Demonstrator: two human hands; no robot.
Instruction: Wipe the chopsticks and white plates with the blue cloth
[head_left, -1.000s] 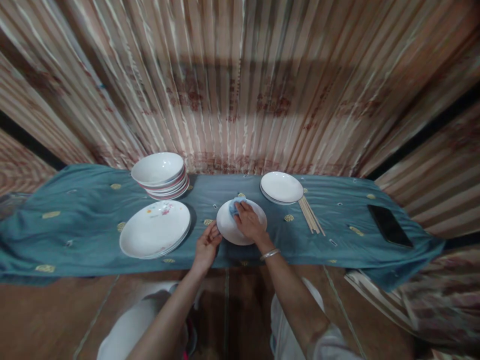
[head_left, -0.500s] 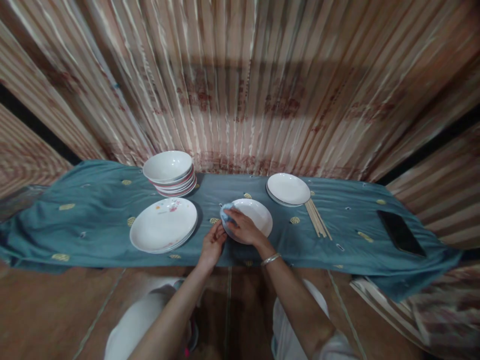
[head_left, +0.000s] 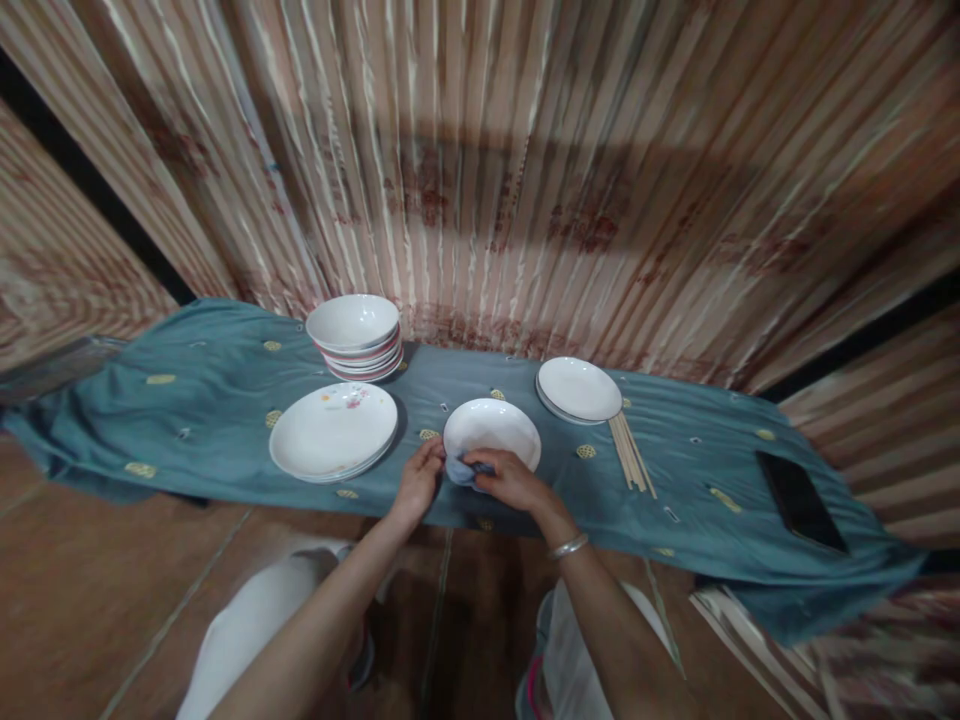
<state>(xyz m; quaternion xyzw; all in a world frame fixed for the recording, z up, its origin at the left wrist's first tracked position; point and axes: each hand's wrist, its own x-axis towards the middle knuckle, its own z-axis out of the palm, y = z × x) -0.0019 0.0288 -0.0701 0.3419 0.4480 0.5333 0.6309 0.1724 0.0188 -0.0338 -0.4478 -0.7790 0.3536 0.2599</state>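
Observation:
A white bowl (head_left: 491, 425) stands at the middle of the table near its front edge. My left hand (head_left: 421, 478) grips the bowl's left rim between thumb and fingers. In my right hand (head_left: 510, 478) is a bunched light-blue cloth (head_left: 463, 470), pressed on the bowl's near-left rim and inner side. A silver bangle circles my right wrist. Left of my hands lies a stack of large white plates (head_left: 330, 435) with a small flower print on the top one.
Behind the large plates stands a stack of white bowls (head_left: 354, 325) with red bands. Small white plates (head_left: 579, 390), several wooden chopsticks (head_left: 631, 455) and a black phone (head_left: 799, 500) lie to the right. A green patterned cloth (head_left: 217, 400) covers the table; a curtain hangs behind.
My right hand has moved the cloth from the bowl's left rim toward its near side. My left hand stays at the left rim. The whole view has tilted slightly.

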